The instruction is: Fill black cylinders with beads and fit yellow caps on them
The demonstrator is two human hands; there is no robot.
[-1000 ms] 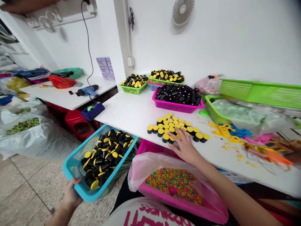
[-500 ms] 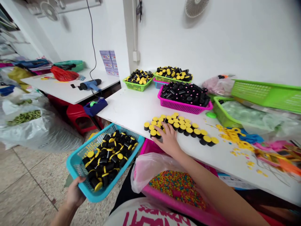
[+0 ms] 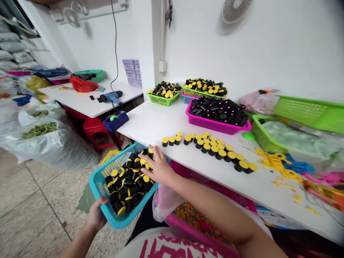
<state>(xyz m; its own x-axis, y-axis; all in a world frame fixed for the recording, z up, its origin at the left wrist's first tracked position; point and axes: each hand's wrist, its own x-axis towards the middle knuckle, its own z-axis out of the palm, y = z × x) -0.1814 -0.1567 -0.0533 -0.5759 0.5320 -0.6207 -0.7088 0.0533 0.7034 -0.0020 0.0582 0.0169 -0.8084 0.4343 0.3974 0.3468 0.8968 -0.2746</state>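
Note:
My left hand (image 3: 97, 214) grips the near left rim of a blue plastic basket (image 3: 118, 223), thumb over the edge. Inside lie many small black pots with yellow lids (image 3: 129, 191), jumbled and tilted. Over the basket's far right end, my right hand (image 3: 158, 166) has its fingers stretched and apart, touching or just above several pots; the palm hides some of them. On the white table beside it, more yellow-lidded black pots (image 3: 213, 148) stand upright in a loose band, with a small group (image 3: 172, 140) nearer the hand.
A magenta basket (image 3: 215, 125) of black pots and green baskets (image 3: 165, 100) of yellow-lidded ones stand further back on the table (image 3: 153, 123). Below its edge, a pink tub (image 3: 185, 229) holds coloured beads. Yellow plastic pieces (image 3: 274, 161) lie right. A sack (image 3: 59, 150) stands left.
My right hand has moved left from the table to over the blue basket. Several pots at the table's edge have left their place. The left hand keeps its hold on the rim.

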